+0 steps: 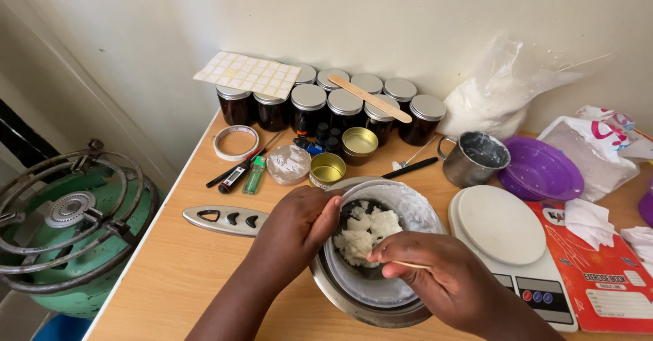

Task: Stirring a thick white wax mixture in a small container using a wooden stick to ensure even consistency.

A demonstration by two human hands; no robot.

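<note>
Wax chunks (366, 235), white and crumbly, sit in a glass bowl (415, 208) that rests inside a metal pot (367, 310) near the front edge of the desk (170, 273). Your left hand (296, 231) grips the bowl's left rim, thumb over the lip and fingers curled around the outside. Your right hand (445, 276) hovers over the bowl's front right side with thumb and fingers pinched together on a thin wooden stick (411, 265), whose tip reaches toward the wax.

Just right of the pot lies a white kitchen scale (507, 235), and beyond it a red exercise book (612, 280) near the desk's right edge. Left of the pot lies a grey metal handle piece (224, 220). Behind the bowl stand two small gold tins (328, 169), a lighter (254, 176), a probe thermometer (235, 176) and a roll of tape (236, 142). Along the back edge, dark jars with silver lids (309, 106) stand in rows, with a sheet of stickers (248, 74) and a flat wooden stirrer (371, 98) lying across them. A metal mug (475, 159) and a purple plate (541, 169) sit toward the back right. A gas burner (68, 225) stands off the desk's left edge.
</note>
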